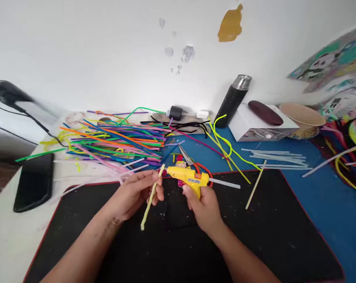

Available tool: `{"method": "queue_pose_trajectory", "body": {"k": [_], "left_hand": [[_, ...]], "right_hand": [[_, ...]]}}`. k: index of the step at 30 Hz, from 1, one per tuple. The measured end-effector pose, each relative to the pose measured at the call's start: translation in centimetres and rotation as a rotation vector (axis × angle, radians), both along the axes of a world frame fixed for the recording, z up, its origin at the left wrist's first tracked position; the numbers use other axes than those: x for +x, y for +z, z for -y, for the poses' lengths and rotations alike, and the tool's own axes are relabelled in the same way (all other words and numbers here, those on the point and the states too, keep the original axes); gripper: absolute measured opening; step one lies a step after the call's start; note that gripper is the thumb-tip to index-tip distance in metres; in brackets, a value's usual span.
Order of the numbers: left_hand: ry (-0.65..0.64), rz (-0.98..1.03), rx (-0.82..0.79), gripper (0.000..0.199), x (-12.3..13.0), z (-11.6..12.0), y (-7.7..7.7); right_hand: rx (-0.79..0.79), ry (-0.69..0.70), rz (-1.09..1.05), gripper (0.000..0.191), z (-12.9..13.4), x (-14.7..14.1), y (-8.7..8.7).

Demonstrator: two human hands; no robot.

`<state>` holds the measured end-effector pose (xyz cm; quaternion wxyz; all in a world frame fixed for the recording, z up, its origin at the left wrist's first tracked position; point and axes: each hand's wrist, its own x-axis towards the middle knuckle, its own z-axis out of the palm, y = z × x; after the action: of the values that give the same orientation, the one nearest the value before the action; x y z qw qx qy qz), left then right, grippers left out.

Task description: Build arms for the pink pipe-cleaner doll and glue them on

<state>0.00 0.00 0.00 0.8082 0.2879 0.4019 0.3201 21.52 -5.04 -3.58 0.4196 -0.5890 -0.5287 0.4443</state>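
My left hand (142, 187) is closed on a thin pale yellow stick (148, 208), which looks wrapped and tilts with its upper end near the glue gun's nozzle. A yellow hot glue gun (185, 175) is gripped in my right hand (203, 206), its nozzle pointing left at the top of the stick. Whether the nozzle touches the stick I cannot tell. From the gun's back end sticks out a translucent glue stick (225, 183). Scissors (186, 155) with red-orange handles lie just behind the gun, partly hidden by it.
A black mat (254, 243) with red edging lies under my hands. Many coloured pipe cleaners (121, 141) are heaped at the back left, near a black phone (34, 181). Behind, right, are a black thermos (232, 102), a white box (254, 125), loose glue sticks (279, 157) and another thin stick (256, 184).
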Motion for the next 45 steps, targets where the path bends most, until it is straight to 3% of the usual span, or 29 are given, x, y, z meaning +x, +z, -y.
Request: {"method": "queue_pose_trajectory", "body": {"k": [3,7,10,16,24,33,45], "left_hand": [[0.070,0.005,0.049,0.028,-0.7,-0.3,0.2],[0.418,0.072,0.108,0.016,-2.1,-1.6,0.5],[0.513,0.068,0.072,0.011,-2.5,-2.3,0.8],[0.419,0.015,0.032,0.017,-1.6,-1.4,0.9],[0.354,-0.007,0.065,0.028,-0.8,-0.8,0.6],[0.285,-0.019,0.080,0.033,-0.6,-0.2,-0.1],[0.237,-0.043,0.080,0.037,-0.2,0.0,0.2]], "right_hand": [[-0.049,-0.045,-0.072,0.054,-0.1,0.0,0.1],[-0.143,-0.120,-0.290,0.058,-0.5,-0.3,0.5],[-0.153,-0.149,-0.411,0.060,-1.0,-0.3,1.1],[-0.064,-0.241,-0.527,0.054,-2.0,2.0,2.5],[-0.185,-0.384,-0.538,0.059,-2.8,5.2,2.8],[-0.226,-0.296,-0.392,0.059,-4.3,6.4,2.0],[-0.424,-0.248,-0.353,0.055,-5.6,8.1,1.6]]}}
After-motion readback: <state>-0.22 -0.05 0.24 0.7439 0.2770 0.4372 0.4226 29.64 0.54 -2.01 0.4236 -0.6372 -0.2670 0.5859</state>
